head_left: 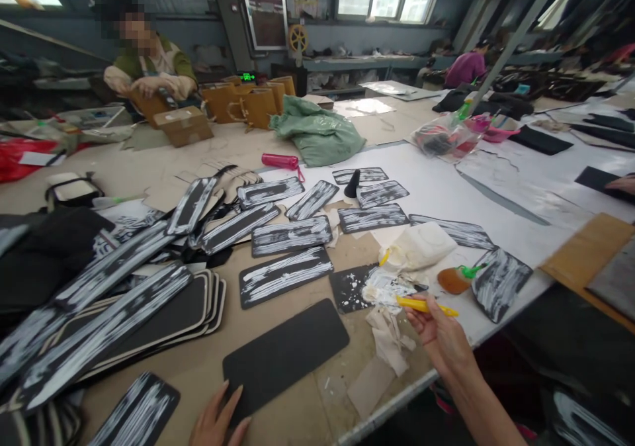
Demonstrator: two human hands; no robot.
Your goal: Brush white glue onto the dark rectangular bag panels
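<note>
My right hand (439, 333) grips a yellow brush (426, 306) whose tip rests over a glue-smeared black scrap (353, 286). My left hand (218, 419) lies flat on the table, fingertips touching the near edge of a plain black rounded panel (285, 353). Several black panels streaked with white glue (285, 274) lie spread ahead. A stack of plain black panels (169, 317) sits to the left under long glued strips (99, 333).
A white glue tub (421, 246) and an orange bottle (454, 279) stand by the right hand. Further off lie a green bag (317, 135), a pink case (280, 161) and brown paper bags (248, 105). A person (149, 69) sits at the far left.
</note>
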